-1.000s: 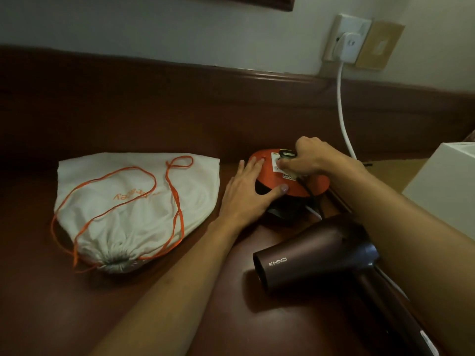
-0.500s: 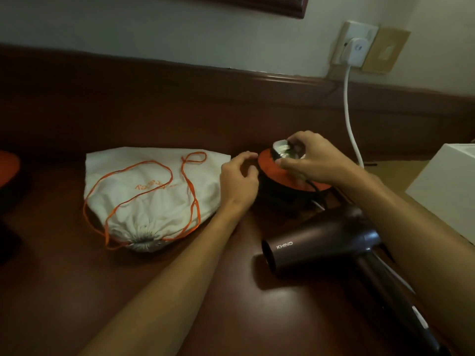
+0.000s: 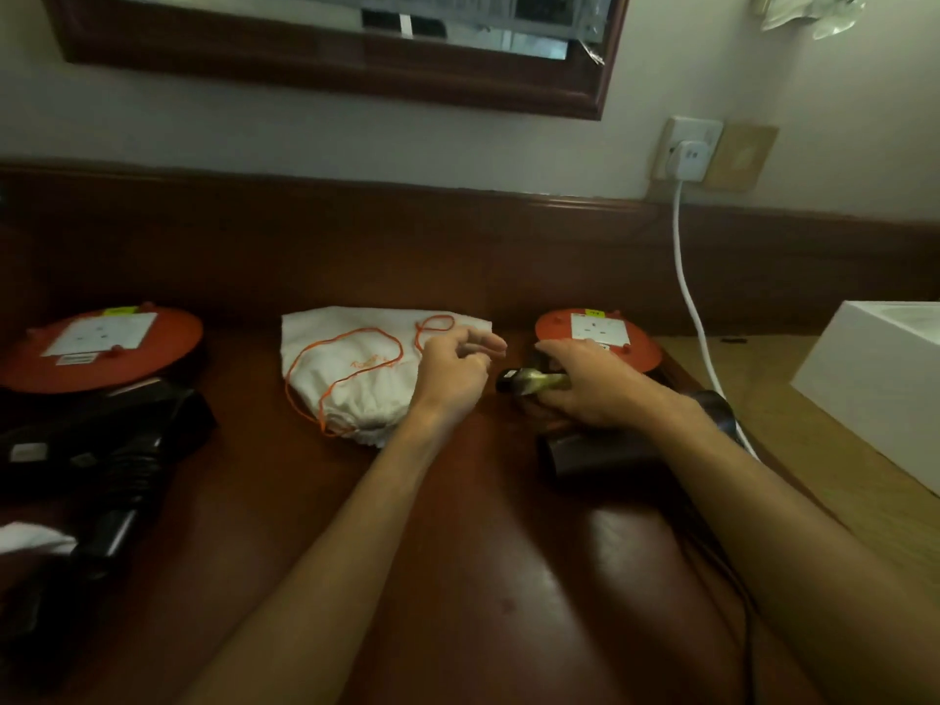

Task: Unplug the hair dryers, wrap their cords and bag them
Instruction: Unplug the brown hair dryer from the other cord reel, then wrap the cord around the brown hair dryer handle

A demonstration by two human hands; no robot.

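Observation:
My right hand [image 3: 585,386] grips the hair dryer's plug [image 3: 529,381], lifted out of the socket on the right orange extension reel [image 3: 597,333]. The dark hair dryer [image 3: 610,452] lies under my right forearm. My left hand [image 3: 452,371] hovers with loosely curled fingers over the right edge of the white drawstring bag [image 3: 366,368] with orange cord and holds nothing. A second black hair dryer [image 3: 96,455] lies at the far left, in front of another orange reel [image 3: 101,348].
A white cable [image 3: 684,277] runs from the wall socket [image 3: 689,155] down to the table. A white box [image 3: 885,394] stands at the right. A framed mirror [image 3: 335,43] hangs above the dark wooden backboard.
My right hand has pulled the plug off the reel's socket and brought it down and toward me. My left hand let go of the reel. The view widened leftward, showing a second reel and dryer.

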